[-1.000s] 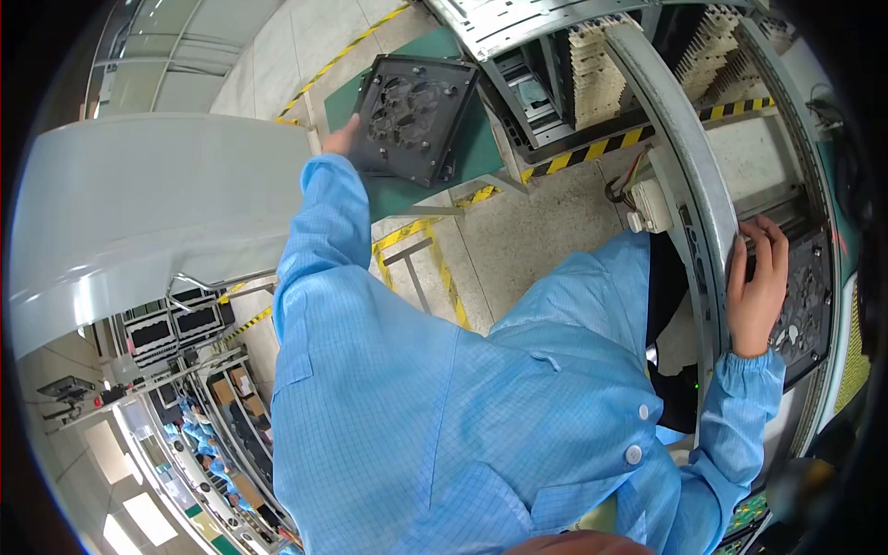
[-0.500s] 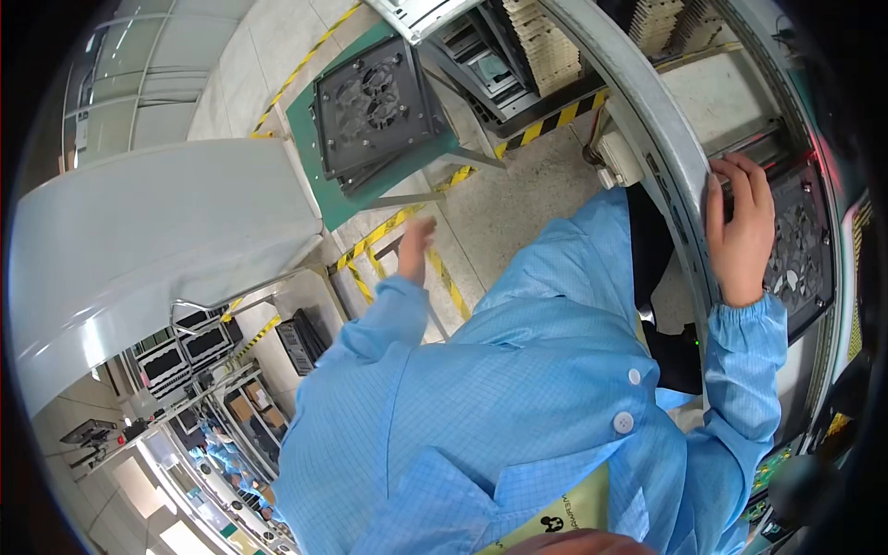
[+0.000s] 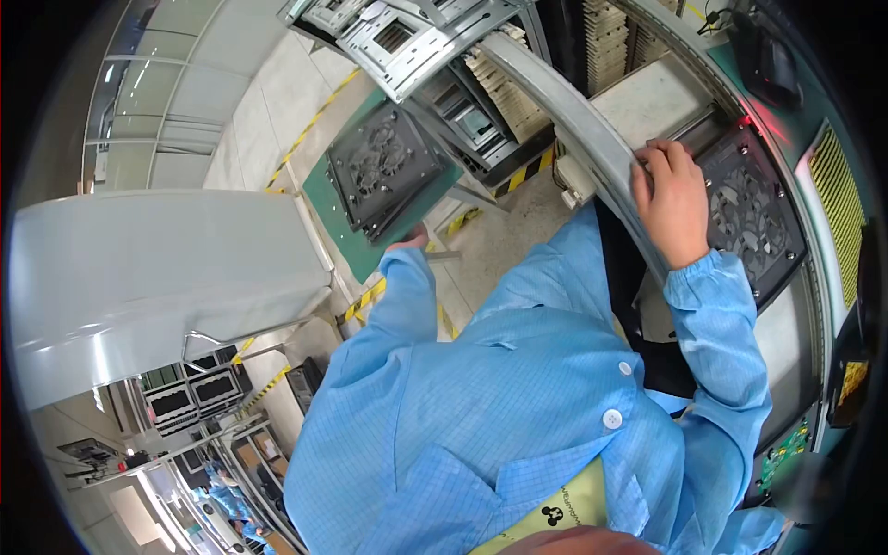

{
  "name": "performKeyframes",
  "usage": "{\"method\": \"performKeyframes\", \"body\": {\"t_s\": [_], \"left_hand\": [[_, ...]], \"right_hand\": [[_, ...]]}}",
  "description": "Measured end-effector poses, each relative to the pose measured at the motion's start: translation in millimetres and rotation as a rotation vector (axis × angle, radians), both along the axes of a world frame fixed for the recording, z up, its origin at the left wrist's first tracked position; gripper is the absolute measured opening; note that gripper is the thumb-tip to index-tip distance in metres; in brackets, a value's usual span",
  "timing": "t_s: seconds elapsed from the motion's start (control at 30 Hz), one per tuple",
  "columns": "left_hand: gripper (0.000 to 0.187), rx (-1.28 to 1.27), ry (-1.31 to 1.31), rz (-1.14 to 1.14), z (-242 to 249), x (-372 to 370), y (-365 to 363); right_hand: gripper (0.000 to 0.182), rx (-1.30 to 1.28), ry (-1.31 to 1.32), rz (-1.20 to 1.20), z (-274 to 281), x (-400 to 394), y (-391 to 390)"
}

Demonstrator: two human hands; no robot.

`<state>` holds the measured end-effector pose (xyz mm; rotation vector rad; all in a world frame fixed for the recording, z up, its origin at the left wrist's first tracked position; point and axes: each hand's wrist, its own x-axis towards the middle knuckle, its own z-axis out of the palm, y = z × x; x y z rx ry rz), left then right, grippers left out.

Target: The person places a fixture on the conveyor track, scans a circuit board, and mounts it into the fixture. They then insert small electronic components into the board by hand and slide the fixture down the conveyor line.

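My left hand (image 3: 410, 239) is at the near edge of a green-topped stand (image 3: 353, 252), close below a stack of black fixture plates (image 3: 384, 162) with round cut-outs and screws. Its fingers are mostly hidden by the plate and the stand's edge. On the other side, my right hand (image 3: 675, 203) rests at the inner edge of a grey metal conveyor rail (image 3: 564, 102), thumb apart from the fingers. Beside it a similar black fixture plate (image 3: 757, 217) lies on the conveyor, and the hand overlaps its left border.
Metal magazine racks (image 3: 412, 42) stand ahead. A large pale machine cover (image 3: 166, 287) fills the left. A dark device (image 3: 768, 65) and a red light (image 3: 745, 121) are near the conveyor's far rail. Green circuit boards (image 3: 784, 455) lie at lower right. Yellow-black tape (image 3: 527, 171) marks the floor.
My left hand has moved up and forward to the edge of the stand by the plates. The view has shifted; my right hand stays at the conveyor rail.
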<state>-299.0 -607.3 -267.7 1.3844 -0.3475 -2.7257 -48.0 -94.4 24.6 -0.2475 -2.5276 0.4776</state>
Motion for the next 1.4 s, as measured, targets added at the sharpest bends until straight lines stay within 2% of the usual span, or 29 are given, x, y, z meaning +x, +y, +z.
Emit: {"method": "performKeyframes", "body": {"t_s": [0.07,0.13,0.17,0.2,0.3,0.33,0.37,0.43,0.47,0.5,0.53,0.57,0.63,0.67,0.77,0.83,0.9,0.93,1.0,1.03,1.07,1.1,1.17,1.2,1.23,1.27,1.3,1.37,1.4], "left_hand": [[0.059,0.018,-0.089,-0.077,41.5,49.7,40.6],[0.067,0.005,-0.281,-0.159,39.8,70.9,66.4],[0.057,0.253,-0.187,-0.603,18.9,76.6,57.1],[0.048,0.42,0.069,-1.089,-0.7,82.1,48.7],[0.034,-0.396,0.175,-1.477,183.1,88.7,189.9],[0.027,-0.664,0.561,-1.588,215.9,68.5,214.5],[0.024,-0.984,0.919,-1.561,248.6,48.3,239.0],[0.022,-1.746,1.483,-1.137,332.5,12.2,292.5],[0.019,-2.044,1.503,-0.979,368.8,-13.3,315.1],[0.022,-2.245,1.823,-0.477,393.1,-54.8,338.9],[0.024,-2.201,2.007,-0.402,423.4,-96.1,366.5],[0.026,-2.391,1.93,-0.336,448.4,-126.7,389.4],[0.027,-2.738,1.823,0.184,497.1,-174.1,437.8],[0.027,-2.941,1.693,0.333,517.6,-205.7,459.5],[0.027,-3.387,1.089,0.842,562.1,-279.5,499.0],[0.028,-3.626,0.61,0.493,572.3,-293.8,512.2],[0.024,-3.563,0.678,0.038,580.4,-297.8,523.3],[0.021,-3.504,0.666,0.275,579.8,-309.8,526.4],[0.017,-3.375,0.842,0.394,587.1,-298.1,523.0],[0.019,-3.28,0.956,0.604,586.7,-282.5,520.0],[0.019,-3.319,0.934,0.475,589.2,-265.1,520.8],[0.021,-3.271,1.057,0.544,589.6,-236.7,519.3],[0.023,-2.982,1.474,0.817,577.3,-166.5,514.5],[0.025,-2.863,1.641,0.913,565.1,-117.5,510.0],[0.027,-2.69,1.865,0.883,547.1,-82.6,504.4],[0.028,-2.449,2.113,0.795,523.8,-54.1,499.8],[0.026,-2.321,2.313,0.664,499.8,-26.3,494.1],[0.02,-1.985,2.654,0.395,445.6,15.2,491.0],[0.018,-1.885,2.732,0.268,420.5,35.3,492.7]], "right_hand": [[0.018,0.02,0.021,0.011,1.0,0.0,0.1],[0.021,0.032,0.037,0.013,2.8,-0.2,-0.6],[0.022,0.042,0.05,0.023,4.7,1.3,-1.7],[0.024,0.038,0.034,0.042,3.9,3.1,-2.3],[0.027,0.025,0.015,0.053,7.4,9.9,-6.7],[0.028,0.035,0.014,0.035,7.3,12.1,-7.0],[0.029,0.042,0.005,0.023,7.5,14.8,-7.1],[0.028,0.054,-0.058,0.024,9.2,14.5,-4.0],[0.028,0.056,-0.094,0.023,8.5,14.3,-3.2],[0.027,0.069,-0.102,0.001,5.5,12.9,-2.1],[0.026,0.081,-0.11,-0.024,0.2,8.9,0.2],[0.025,0.091,-0.118,-0.052,-6.0,5.0,1.9],[0.021,0.093,-0.062,-0.069,-14.0,4.0,6.0],[0.02,0.098,-0.048,-0.077,-15.0,3.1,6.0],[0.017,0.072,-0.036,-0.09,-11.6,1.7,6.6],[0.018,0.036,-0.061,-0.109,-12.2,2.1,9.1],[0.02,0.022,-0.026,-0.13,-16.3,1.0,9.4],[0.02,0.019,-0.022,-0.129,-19.1,1.6,9.9],[0.02,0.018,-0.024,-0.129,-19.1,1.9,11.1],[0.02,0.018,-0.036,-0.124,-17.2,1.7,11.2],[0.02,0.016,-0.048,-0.112,-16.5,3.8,10.7],[0.02,0.012,-0.046,-0.106,-15.9,5.5,9.5],[0.019,0.011,-0.029,-0.088,-15.2,6.3,12.8],[0.033,-0.004,-0.072,-0.024,-19.2,9.5,18.7],[0.041,-0.096,0.031,-0.048,-14.0,14.2,21.7],[0.049,-0.193,0.131,-0.07,-4.5,20.5,22.5],[0.057,-0.289,0.23,-0.091,0.0,24.9,26.6],[0.069,-1.021,0.525,0.013,-6.1,40.2,45.6],[0.062,-1.291,0.585,0.024,-4.5,55.6,61.0]]}}
